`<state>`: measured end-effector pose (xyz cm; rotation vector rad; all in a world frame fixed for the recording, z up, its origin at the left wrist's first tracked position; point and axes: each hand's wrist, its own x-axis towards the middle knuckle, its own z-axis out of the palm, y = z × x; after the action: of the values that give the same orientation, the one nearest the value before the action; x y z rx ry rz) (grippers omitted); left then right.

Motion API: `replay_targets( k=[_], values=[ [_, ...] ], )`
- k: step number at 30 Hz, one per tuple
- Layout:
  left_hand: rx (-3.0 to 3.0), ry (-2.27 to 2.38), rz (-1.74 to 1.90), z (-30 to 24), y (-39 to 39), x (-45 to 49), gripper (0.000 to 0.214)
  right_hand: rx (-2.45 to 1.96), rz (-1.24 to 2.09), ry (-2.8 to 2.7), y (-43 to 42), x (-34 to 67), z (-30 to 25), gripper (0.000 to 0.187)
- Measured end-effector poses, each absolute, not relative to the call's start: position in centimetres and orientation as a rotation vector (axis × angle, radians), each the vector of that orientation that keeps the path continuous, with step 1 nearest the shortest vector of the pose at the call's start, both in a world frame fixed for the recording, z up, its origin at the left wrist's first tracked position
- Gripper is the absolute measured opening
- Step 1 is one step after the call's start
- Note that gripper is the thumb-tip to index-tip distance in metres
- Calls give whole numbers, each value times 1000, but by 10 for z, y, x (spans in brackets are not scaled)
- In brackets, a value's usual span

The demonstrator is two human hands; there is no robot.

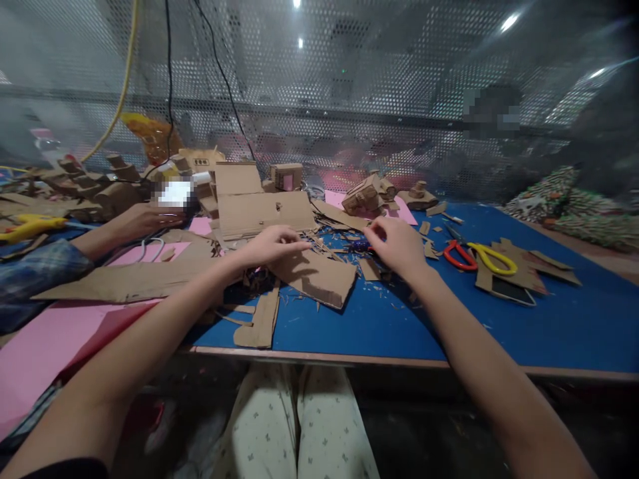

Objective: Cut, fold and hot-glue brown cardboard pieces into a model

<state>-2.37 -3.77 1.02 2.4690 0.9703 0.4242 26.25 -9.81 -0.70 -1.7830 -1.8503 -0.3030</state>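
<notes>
My left hand [279, 245] is over a flat brown cardboard piece [324, 276], its fingers stretched out to the right. Its shadow falls on the cardboard, and whether the fingertips touch it I cannot tell. My right hand [398, 246] is curled, thumb and fingers together beside a dark blue object [359, 246] and the end of a long cardboard strip [342, 216]. What its fingertips hold, if anything, is hidden. Thin cardboard shreds lie between my hands. A notched cardboard piece [262, 319] lies near the table's front edge.
Red-handled scissors [460, 256] and yellow-handled scissors [494, 259] lie right on the blue table [574, 326]. Cardboard models [364, 196] stand at the back near a folded cardboard panel [264, 211]. At left, another person's hand [154, 218] is by a bright blurred object. A yellow glue gun [32, 226] lies beyond.
</notes>
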Motion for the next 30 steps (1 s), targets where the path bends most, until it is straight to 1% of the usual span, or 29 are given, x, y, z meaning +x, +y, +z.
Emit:
replay_targets(
  k=[2,4,7,9,12,15,18,21,25,30],
  values=[
    [2592,1359,464,8,-36,-25,50,-2073,-350,-1689,-95,278,-5,39],
    [2639,1589,323,4,-35,-25,54,-2309,-326,-1605,-96,288,-4,51],
    [2597,1587,9,-2,-33,-25,57,-2519,-184,-1642,-99,290,-3,67],
    [2576,1546,-30,-4,-32,-24,54,-2548,-105,-1697,-102,287,-1,74],
    [2550,1546,117,-8,-29,-24,50,-2544,-38,-1729,-105,284,-1,79],
    [2500,1582,393,-13,-24,-25,47,-2552,19,-1792,-103,284,-5,80],
    [2424,1522,728,-18,-17,-27,38,-2581,56,-1837,-98,283,-12,75],
    [2303,1354,997,-21,-10,-27,31,-2602,61,-1784,-94,283,-18,66],
    [1871,1094,1138,-26,-7,-22,28,-2478,-105,-1687,-92,287,-20,59],
    [1273,947,1226,-33,-7,-18,37,-2186,-206,-1599,-90,290,-23,64]
  ],
)
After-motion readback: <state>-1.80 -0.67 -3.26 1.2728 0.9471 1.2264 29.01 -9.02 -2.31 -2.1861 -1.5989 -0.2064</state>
